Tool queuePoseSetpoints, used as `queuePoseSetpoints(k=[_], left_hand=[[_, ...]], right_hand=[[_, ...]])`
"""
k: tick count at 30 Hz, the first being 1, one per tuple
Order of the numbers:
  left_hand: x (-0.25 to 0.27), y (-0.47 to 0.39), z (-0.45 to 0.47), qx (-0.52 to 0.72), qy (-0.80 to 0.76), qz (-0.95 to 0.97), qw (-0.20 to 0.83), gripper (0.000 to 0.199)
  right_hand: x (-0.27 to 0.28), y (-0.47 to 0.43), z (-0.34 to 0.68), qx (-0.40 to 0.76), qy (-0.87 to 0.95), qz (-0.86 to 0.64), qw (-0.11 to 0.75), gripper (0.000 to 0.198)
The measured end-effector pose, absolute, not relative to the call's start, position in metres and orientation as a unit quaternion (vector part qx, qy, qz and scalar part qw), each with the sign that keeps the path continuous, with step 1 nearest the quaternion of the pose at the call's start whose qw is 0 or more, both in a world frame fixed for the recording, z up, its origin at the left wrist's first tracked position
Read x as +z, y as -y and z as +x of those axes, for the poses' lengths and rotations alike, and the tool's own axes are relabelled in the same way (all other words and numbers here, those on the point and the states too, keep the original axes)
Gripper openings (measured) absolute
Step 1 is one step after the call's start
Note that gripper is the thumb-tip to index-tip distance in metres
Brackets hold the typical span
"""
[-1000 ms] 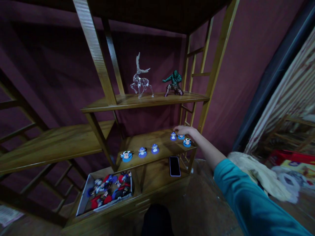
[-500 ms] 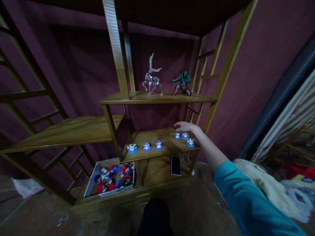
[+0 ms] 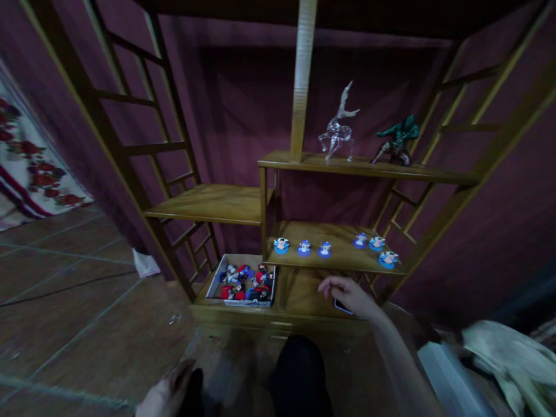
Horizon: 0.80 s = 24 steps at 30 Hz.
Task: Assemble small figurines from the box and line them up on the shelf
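Note:
My right hand [image 3: 347, 294] hovers in front of the lower shelf space, its fingers loosely bent and apart, with nothing visible in them. It partly covers a phone [image 3: 343, 307] lying on the bottom board. Above it, on the middle shelf [image 3: 343, 262], stand several small figurines on round bases: a blue-based one [image 3: 281, 245] at the left end, two purple-based ones [image 3: 304, 248] beside it, and a cluster with a blue-based figurine [image 3: 388, 259] at the right. My left hand [image 3: 167, 391] rests low by my knee, fingers slightly apart, holding nothing that shows.
A shallow box [image 3: 210, 289] of jumbled figurines sits on the bottom board at left. On the top shelf stand a clear deer ornament [image 3: 337, 136] and a green crouching figure [image 3: 398, 141]. Pale cloth [image 3: 508, 353] lies at right. Wooden uprights [image 3: 303, 87] frame the shelves.
My right hand has left the right-hand cluster on the middle shelf and come down toward me. My view has turned left, and my left hand has come into sight. The figurines stand as before.

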<state>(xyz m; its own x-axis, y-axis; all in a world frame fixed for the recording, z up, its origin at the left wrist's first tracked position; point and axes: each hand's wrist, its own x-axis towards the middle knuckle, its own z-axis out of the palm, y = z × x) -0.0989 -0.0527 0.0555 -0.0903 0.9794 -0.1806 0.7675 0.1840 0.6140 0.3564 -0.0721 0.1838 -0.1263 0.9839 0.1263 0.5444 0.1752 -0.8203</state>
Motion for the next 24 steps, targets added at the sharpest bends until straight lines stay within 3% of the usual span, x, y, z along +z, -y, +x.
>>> queuePoseSetpoints(k=[5, 9, 15, 20, 24], left_hand=[[0.044, 0.024, -0.098, 0.342, -0.662, 0.563, 0.357, 0.025], [0.049, -0.013, -0.09, 0.47, -0.606, 0.456, 0.451, 0.039], [0.058, -0.083, -0.078, 0.577, -0.519, 0.326, 0.539, 0.036], [0.045, -0.131, -0.064, 0.594, -0.484, 0.217, 0.604, 0.021], [0.032, -0.152, -0.061, 0.558, -0.457, 0.126, 0.681, 0.021]], right_hand=[[0.125, 0.065, 0.281, 0.43, 0.668, -0.519, 0.315, 0.028], [0.114, 0.04, 0.236, 0.46, 0.667, -0.499, 0.309, 0.02], [0.08, -0.029, 0.183, 0.382, 0.692, -0.535, 0.298, 0.02], [0.042, -0.09, 0.158, 0.257, 0.711, -0.621, 0.208, 0.026], [0.017, -0.132, 0.152, 0.213, 0.694, -0.674, 0.14, 0.033]])
